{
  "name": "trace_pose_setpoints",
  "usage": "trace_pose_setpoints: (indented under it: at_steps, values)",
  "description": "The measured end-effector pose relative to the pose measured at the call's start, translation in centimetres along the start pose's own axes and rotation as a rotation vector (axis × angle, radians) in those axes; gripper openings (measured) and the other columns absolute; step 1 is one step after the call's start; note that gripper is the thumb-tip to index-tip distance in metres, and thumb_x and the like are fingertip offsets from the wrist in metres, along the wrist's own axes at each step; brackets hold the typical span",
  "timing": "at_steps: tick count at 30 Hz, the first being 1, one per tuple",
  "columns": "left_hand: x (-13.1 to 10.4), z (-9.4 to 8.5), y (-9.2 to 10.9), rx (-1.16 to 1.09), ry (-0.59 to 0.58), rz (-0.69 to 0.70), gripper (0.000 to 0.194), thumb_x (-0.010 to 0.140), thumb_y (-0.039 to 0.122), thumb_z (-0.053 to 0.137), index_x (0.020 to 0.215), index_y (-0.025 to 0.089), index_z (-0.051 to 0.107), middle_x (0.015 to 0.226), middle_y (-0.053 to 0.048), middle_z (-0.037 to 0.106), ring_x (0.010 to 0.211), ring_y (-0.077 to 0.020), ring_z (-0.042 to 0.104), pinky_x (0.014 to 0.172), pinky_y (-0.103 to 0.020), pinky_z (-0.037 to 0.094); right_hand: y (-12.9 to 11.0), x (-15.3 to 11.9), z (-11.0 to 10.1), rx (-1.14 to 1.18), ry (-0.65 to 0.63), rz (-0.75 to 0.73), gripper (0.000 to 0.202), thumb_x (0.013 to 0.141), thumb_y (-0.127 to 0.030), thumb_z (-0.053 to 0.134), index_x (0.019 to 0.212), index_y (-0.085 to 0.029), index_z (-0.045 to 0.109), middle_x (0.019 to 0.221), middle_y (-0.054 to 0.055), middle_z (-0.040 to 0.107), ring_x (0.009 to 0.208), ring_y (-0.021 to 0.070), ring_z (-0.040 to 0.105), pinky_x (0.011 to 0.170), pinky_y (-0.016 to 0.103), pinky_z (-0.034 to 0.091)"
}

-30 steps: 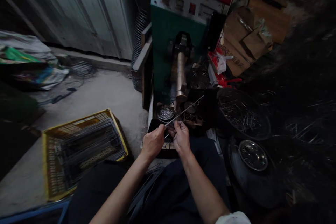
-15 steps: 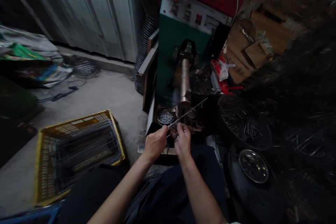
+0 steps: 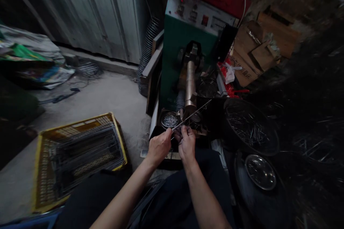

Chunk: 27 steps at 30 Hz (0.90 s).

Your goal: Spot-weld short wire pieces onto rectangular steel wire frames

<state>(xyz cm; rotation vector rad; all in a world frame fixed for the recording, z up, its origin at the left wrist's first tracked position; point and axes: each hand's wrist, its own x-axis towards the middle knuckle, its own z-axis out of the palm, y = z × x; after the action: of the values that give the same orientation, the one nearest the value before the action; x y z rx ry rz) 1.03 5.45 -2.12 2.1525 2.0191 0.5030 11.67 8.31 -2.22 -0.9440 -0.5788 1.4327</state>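
A thin metal wire rod (image 3: 197, 110) slants up to the right from my left hand (image 3: 159, 146), whose fingers are closed around its lower end. A short bent piece shows near the rod's far tip. Just beside it, my right hand (image 3: 187, 144) has its thumb and fingers pinched together below the rod; what lies between them is hidden. The rod passes in front of the lower end of a thick copper-coloured machine arm (image 3: 190, 82). Left of that arm, close beyond my left hand, a round dish (image 3: 162, 123) holds many small shiny metal pieces (image 3: 170, 120).
A green machine (image 3: 172, 50) with a red top stands ahead. On the left floor sits a yellow crate (image 3: 40, 171) of wire pieces. Dark basins, one with metal pieces (image 3: 249, 125), and a shiny metal bowl (image 3: 260, 171) are at right. Behind lies a cardboard box (image 3: 242, 68).
The camera view has shifted very slightly. Both hands and the wire rod keep nearly the same position against the machine.
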Motion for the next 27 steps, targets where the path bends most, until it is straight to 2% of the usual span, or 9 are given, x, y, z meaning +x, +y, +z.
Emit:
trace_pose_setpoints:
  at_steps: [7, 14, 20, 23, 27]
  values:
    - [-0.2, -0.2, 0.1, 0.01, -0.002, 0.001, 0.021, 0.096, 0.012, 0.038, 0.099, 0.018, 0.059, 0.083, -0.008, 0.073, 0.075, -0.0259, 0.072, 0.053, -0.031, 0.038, 0.0, 0.0, -0.1, -0.009, -0.012, -0.009, 0.039, 0.071, -0.048, 0.08, 0.084, -0.022, 0.054, 0.082, 0.002, 0.072, 0.072, 0.0179, 0.072, 0.067, 0.031, 0.06]
    - [0.5, -0.6, 0.2, 0.027, 0.0, -0.012, 0.025, 0.097, 0.012, 0.036, 0.1, 0.017, 0.06, 0.078, -0.008, 0.072, 0.071, -0.0256, 0.072, 0.052, -0.03, 0.038, -0.2, 0.3, 0.5, 0.024, 0.003, -0.013, 0.037, 0.071, -0.045, 0.081, 0.081, -0.021, 0.054, 0.08, 0.001, 0.072, 0.071, 0.0172, 0.072, 0.067, 0.03, 0.061]
    - [0.4, -1.3, 0.3, 0.043, -0.024, -0.015, 0.026, 0.097, 0.014, 0.035, 0.101, 0.017, 0.061, 0.082, -0.009, 0.072, 0.078, -0.027, 0.072, 0.055, -0.03, 0.041, -0.5, 0.2, 0.8, 0.013, -0.014, -0.003, 0.027, 0.078, -0.042, 0.073, 0.079, -0.022, 0.055, 0.081, 0.002, 0.072, 0.071, 0.0167, 0.071, 0.068, 0.03, 0.06]
    - [0.7, -1.2, 0.4, 0.049, -0.032, -0.014, 0.026, 0.097, 0.013, 0.035, 0.101, 0.016, 0.06, 0.083, -0.01, 0.073, 0.076, -0.0279, 0.072, 0.054, -0.03, 0.039, -0.7, 0.3, 0.4, -0.042, -0.024, 0.001, 0.028, 0.079, -0.043, 0.072, 0.083, -0.022, 0.055, 0.082, 0.001, 0.071, 0.07, 0.0161, 0.07, 0.066, 0.029, 0.059]
    - [1.6, -1.0, 0.7, 0.033, -0.003, 0.01, 0.027, 0.1, 0.017, 0.033, 0.1, 0.017, 0.06, 0.086, -0.01, 0.074, 0.077, -0.0274, 0.072, 0.053, -0.03, 0.038, -1.6, 0.9, -0.7, -0.249, -0.02, -0.078, 0.029, 0.079, -0.048, 0.07, 0.082, -0.021, 0.058, 0.07, -0.003, 0.065, 0.059, 0.0122, 0.061, 0.055, 0.022, 0.051]
